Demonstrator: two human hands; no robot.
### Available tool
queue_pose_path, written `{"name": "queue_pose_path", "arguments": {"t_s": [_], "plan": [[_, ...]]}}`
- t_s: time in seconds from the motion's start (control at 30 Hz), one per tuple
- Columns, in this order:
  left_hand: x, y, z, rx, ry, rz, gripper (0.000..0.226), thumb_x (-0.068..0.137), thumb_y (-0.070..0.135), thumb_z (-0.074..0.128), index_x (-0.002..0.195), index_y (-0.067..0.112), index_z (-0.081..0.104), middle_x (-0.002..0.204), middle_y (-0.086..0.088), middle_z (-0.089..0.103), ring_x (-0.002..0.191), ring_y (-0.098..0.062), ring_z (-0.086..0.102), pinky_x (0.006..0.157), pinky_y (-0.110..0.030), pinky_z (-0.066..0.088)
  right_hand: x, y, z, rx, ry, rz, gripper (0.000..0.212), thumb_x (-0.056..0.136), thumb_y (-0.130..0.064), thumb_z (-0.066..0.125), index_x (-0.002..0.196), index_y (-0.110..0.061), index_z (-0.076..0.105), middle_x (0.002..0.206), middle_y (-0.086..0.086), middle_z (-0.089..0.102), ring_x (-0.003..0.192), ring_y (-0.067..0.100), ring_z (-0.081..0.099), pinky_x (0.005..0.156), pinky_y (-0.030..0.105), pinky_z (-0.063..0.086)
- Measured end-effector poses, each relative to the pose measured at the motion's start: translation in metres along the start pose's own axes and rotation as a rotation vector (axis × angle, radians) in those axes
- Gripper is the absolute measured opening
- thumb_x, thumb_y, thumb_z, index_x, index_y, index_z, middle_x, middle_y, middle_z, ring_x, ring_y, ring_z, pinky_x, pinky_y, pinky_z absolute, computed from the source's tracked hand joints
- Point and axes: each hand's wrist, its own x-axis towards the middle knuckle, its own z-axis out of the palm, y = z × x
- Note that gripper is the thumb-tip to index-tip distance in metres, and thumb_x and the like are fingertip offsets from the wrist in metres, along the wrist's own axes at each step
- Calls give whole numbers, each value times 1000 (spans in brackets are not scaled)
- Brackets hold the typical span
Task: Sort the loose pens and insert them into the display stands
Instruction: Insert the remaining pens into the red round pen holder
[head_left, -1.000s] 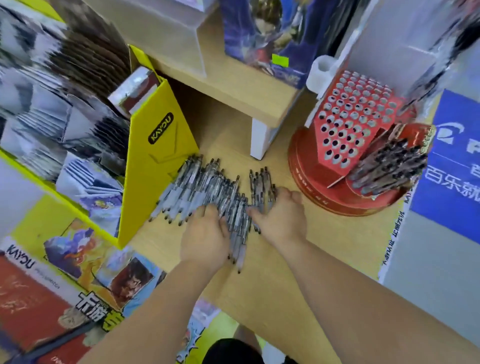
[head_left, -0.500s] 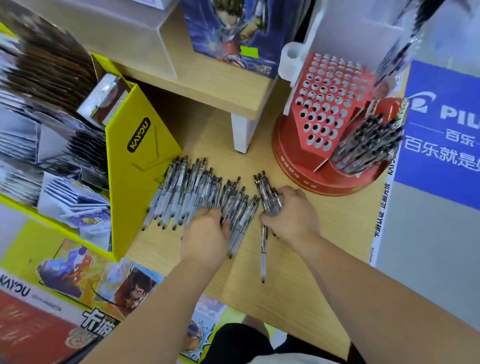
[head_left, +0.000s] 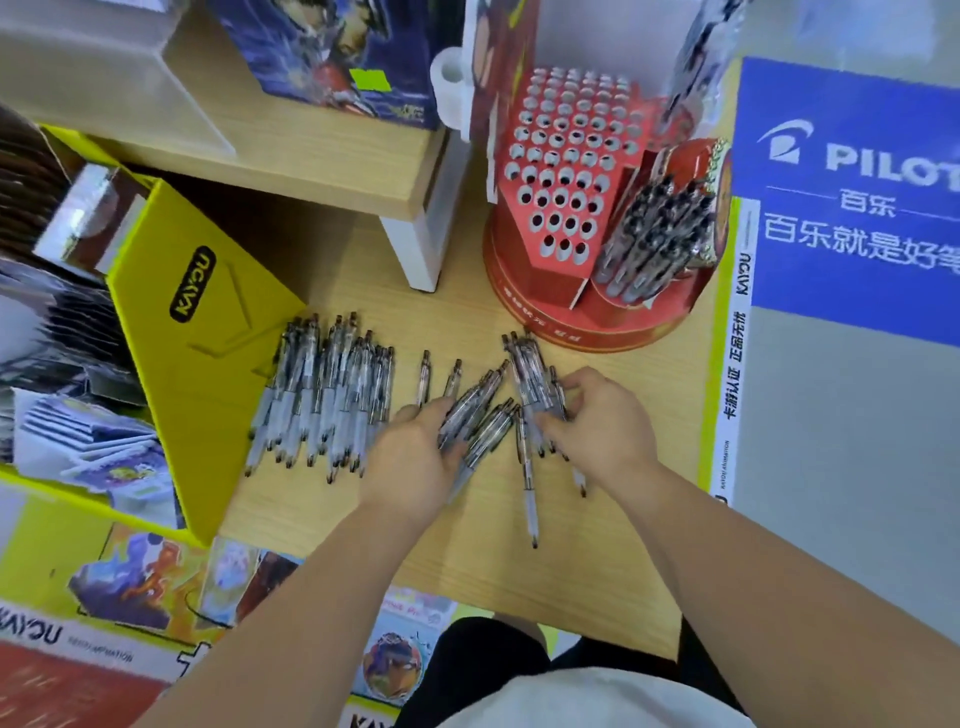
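Several clear pens with black tips lie loose on the wooden table. The largest pile of pens (head_left: 327, 395) sits to the left, beside the yellow box. My left hand (head_left: 415, 457) lies palm down with its fingers curled over a small bunch of pens (head_left: 475, 410) in the middle. My right hand (head_left: 605, 426) grips another bunch of pens (head_left: 535, 374) just in front of the red display stand (head_left: 566, 171). The stand's sloped face is full of empty holes, and a cluster of stand pens (head_left: 654, 234) fills its right side. One single pen (head_left: 528, 493) lies between my hands.
A yellow cardboard display box (head_left: 197, 332) of card packs stands at the left. A raised wooden shelf (head_left: 332, 156) on a white leg (head_left: 421, 244) is behind the pens. A blue sign (head_left: 852, 197) borders the right. The table's front edge (head_left: 519, 613) is near my body.
The pile has been split: my left hand drew a small bunch to the right, away from the big pile, and my right hand closed round its own bunch. The camera moved closer.
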Motion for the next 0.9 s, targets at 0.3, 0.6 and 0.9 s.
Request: {"name": "queue_pose_path", "arguments": {"t_s": [0.3, 0.6, 0.9], "plan": [[0, 11, 6, 60, -55, -6, 55, 90, 28, 72, 138, 10, 52, 122, -10, 64, 103, -24, 65, 85, -41, 59, -16, 21, -8, 73, -39, 116, 28, 78, -32, 83, 101, -20, 72, 78, -11, 65, 80, 17, 66, 78, 38, 56], [-3, 25, 14, 141, -173, -40, 84, 78, 50, 81, 143, 12, 44, 131, -8, 57, 117, -26, 59, 94, -36, 53, -31, 20, 3, 117, -6, 107, 29, 78, -34, 83, 98, -19, 69, 72, -15, 60, 78, 15, 64, 73, 33, 54], [4, 31, 9, 161, -251, -57, 39, 83, 36, 81, 104, 15, 55, 103, -6, 63, 88, -20, 56, 72, -30, 48, -23, 17, 4, 52, -24, 113, 40, 70, -51, 86, 92, -29, 60, 79, -8, 66, 77, 16, 65, 67, 35, 54]]}}
